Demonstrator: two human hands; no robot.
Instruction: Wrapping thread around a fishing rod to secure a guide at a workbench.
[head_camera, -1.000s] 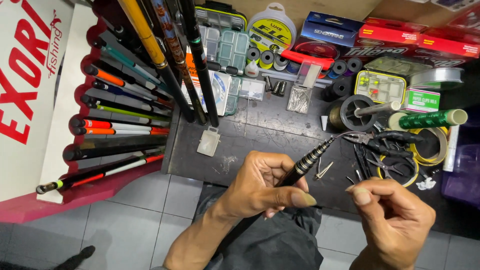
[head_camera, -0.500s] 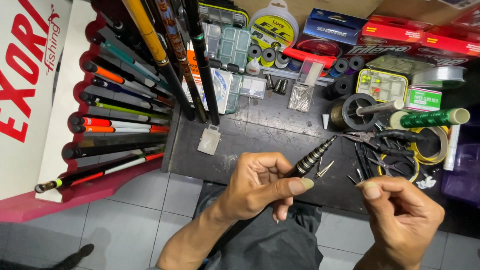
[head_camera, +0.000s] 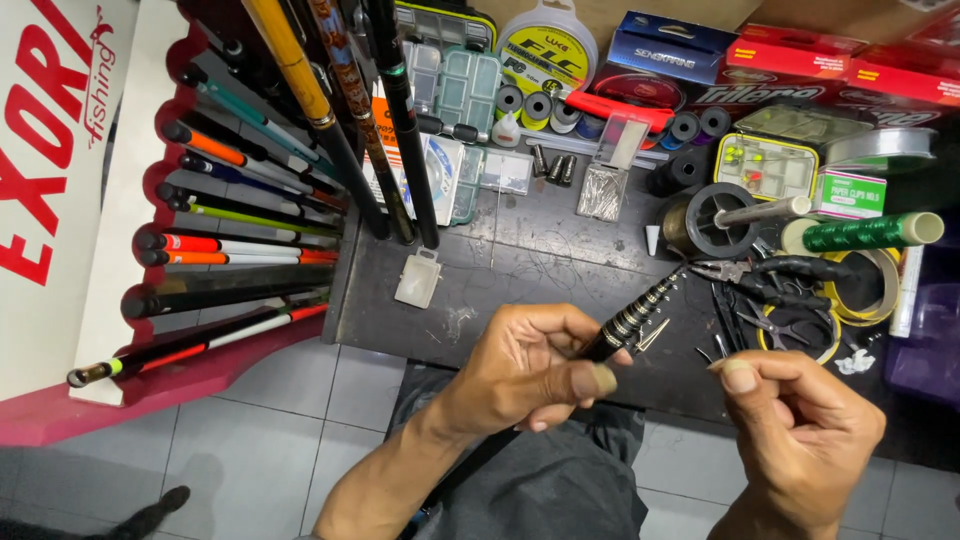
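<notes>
My left hand (head_camera: 530, 370) grips a black fishing rod section (head_camera: 640, 315) with gold bands, its tip pointing up and right over the dark workbench (head_camera: 520, 270). A small wire guide juts from the rod near my thumb. My right hand (head_camera: 790, 420) is to the right of the rod tip, thumb and fingers pinched together; whether something thin is between them I cannot tell. The two hands are a short way apart.
Black pliers (head_camera: 760, 272) and scissors (head_camera: 775, 325) lie right of the rod tip. A green thread spool (head_camera: 870, 232), a line spool (head_camera: 715, 218), tackle boxes (head_camera: 765, 165) and a small white lid (head_camera: 418, 278) crowd the bench. A rack of rod pieces (head_camera: 230, 250) stands at left.
My right hand has drawn slightly away from the rod tip and down to the right. My left hand keeps hold of the rod, shifted a little lower.
</notes>
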